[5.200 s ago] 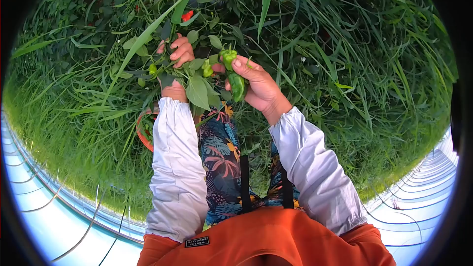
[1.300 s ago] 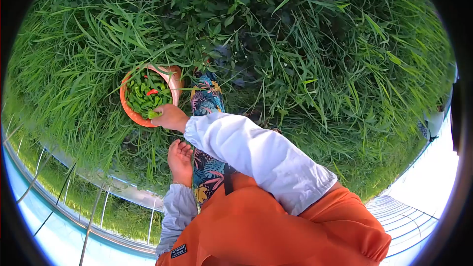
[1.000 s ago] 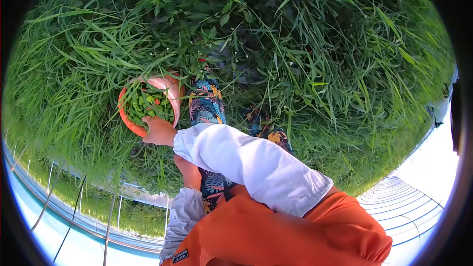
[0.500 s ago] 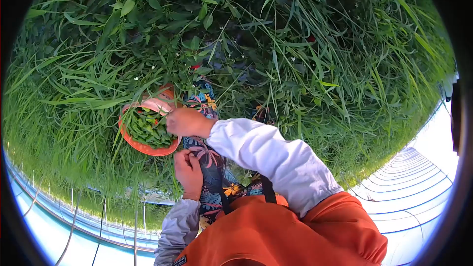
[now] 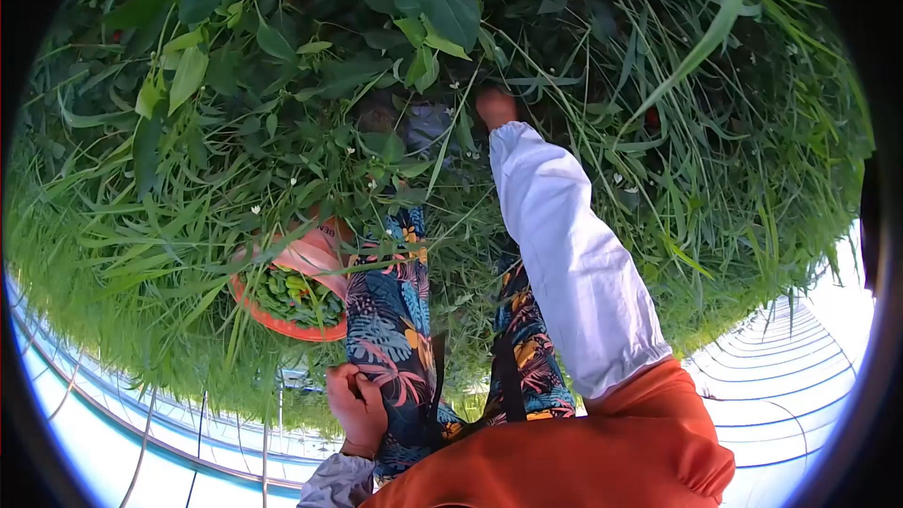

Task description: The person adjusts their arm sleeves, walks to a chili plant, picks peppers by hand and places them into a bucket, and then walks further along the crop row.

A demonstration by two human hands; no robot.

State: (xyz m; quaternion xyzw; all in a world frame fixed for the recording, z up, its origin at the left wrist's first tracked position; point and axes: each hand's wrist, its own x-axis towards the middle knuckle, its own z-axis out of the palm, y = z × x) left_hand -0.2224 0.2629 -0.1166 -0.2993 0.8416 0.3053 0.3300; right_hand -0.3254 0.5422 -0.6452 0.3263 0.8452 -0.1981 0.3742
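Orange bucket (image 5: 318,252) reads "BEN"; further letters unreadable.

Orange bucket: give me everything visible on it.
The bucket is round-mouthed and looks plastic, with an orange rim and a paler, pinkish stretch of wall. A few dark letters show near its top, partly cut off. It sits in the grass, mouth facing the camera, holding many green peppers with a little red among them. Blades cross its wall and rim. It is right by the left trouser leg; contact there is unclear. The left hand is near, not touching it.
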